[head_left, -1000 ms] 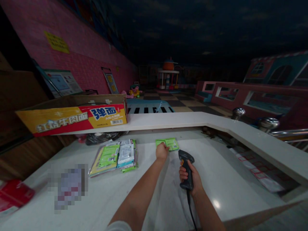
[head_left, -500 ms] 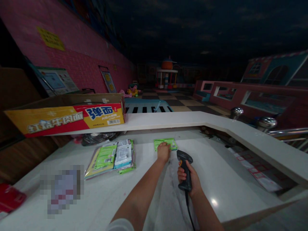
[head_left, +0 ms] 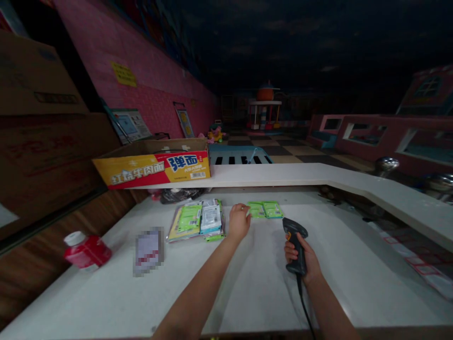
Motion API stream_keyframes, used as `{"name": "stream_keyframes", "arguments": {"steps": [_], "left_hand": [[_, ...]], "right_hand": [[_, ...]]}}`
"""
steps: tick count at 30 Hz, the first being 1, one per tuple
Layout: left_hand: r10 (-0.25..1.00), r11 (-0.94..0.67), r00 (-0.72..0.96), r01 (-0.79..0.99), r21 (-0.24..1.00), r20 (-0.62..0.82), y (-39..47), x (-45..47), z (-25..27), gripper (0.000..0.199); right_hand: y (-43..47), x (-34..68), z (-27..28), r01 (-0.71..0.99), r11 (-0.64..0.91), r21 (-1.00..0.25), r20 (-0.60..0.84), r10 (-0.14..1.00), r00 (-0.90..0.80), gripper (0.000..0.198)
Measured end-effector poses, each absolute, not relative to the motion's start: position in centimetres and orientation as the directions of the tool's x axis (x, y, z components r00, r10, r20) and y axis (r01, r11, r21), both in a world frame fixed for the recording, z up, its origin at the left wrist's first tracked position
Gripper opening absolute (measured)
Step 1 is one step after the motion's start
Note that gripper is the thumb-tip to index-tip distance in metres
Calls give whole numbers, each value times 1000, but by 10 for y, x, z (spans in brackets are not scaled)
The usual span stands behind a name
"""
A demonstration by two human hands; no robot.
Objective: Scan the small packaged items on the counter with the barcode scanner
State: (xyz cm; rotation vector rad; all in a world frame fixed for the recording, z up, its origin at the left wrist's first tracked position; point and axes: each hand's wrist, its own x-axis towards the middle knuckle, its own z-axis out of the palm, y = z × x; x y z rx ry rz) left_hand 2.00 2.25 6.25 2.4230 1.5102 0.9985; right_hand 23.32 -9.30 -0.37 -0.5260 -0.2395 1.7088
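Note:
My right hand (head_left: 303,257) is wrapped round the grip of a black handheld barcode scanner (head_left: 296,241), its head tilted up over the counter and its cord trailing down. My left hand (head_left: 239,222) hovers at the left edge of two small green packets (head_left: 256,209) lying side by side. Its fingers are loosely bent and partly hidden, with nothing visible in them; whether they touch the near packet I cannot tell. Left of that hand is a pile of flat packets (head_left: 189,218), green, yellow and white, some in clear wrapping.
The white counter (head_left: 255,293) has a raised ledge (head_left: 269,174) along its back. On the ledge stands an open red-and-yellow noodle carton (head_left: 152,167). A red bottle with a white cap (head_left: 88,250) lies at left, near a pixelated item (head_left: 148,250). Brown cartons (head_left: 53,146) are stacked far left.
The view has turned left, showing more of the red bottle and the cartons. My left hand has come off the green packets toward the pile. The scanner stays in my right hand.

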Motion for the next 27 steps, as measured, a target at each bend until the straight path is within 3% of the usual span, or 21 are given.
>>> {"name": "stream_keyframes", "arguments": {"steps": [5, 10, 14, 17, 22, 27], "left_hand": [[843, -350, 126, 867, 355, 523, 10, -55, 84, 29], [842, 103, -222, 961, 256, 492, -3, -114, 95, 41], [843, 372, -430, 900, 228, 322, -10, -133, 99, 56], [865, 382, -434, 895, 229, 252, -12, -138, 101, 56], [849, 374, -446, 886, 273, 283, -11, -143, 103, 57], [860, 362, -483, 806, 468, 167, 1, -156, 109, 36]], "right_hand": [[-97, 234, -7, -896, -213, -389, -192, 970, -147, 24], [-102, 231, -3, -928, -215, -303, -213, 965, -154, 23], [-104, 229, 0, -931, -208, -300, -226, 964, -142, 20], [-106, 229, -1, -932, -203, -299, -227, 964, -137, 18], [-106, 229, -2, -931, -198, -308, -231, 964, -128, 22], [-105, 230, -4, -925, -202, -321, -224, 966, -133, 23]]}}
